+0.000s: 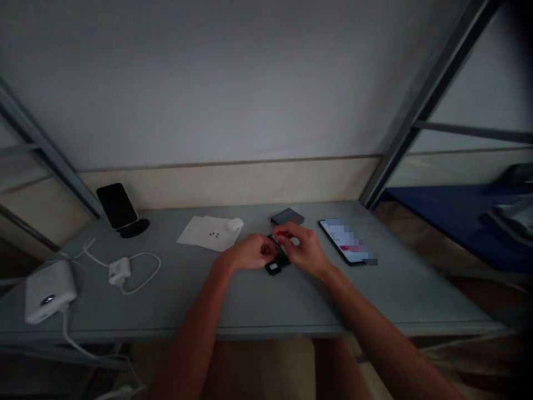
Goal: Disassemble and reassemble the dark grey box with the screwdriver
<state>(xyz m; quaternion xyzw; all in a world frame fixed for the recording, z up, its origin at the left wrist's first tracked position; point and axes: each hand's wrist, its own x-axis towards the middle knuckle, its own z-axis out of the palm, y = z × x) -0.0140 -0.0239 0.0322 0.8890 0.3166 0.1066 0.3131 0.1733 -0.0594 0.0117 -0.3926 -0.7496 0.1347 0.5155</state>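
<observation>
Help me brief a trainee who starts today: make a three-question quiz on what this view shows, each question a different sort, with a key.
1. Multiple choice. What does the right hand hold?
A) a white cable
B) a small red item
C) a pen

2. True or false. Several small dark pieces lie on the white paper.

3. Fill the gap. The phone with the lit screen lies on the table to the person's ____, beyond both hands.

Key: 1. B; 2. true; 3. right.
</observation>
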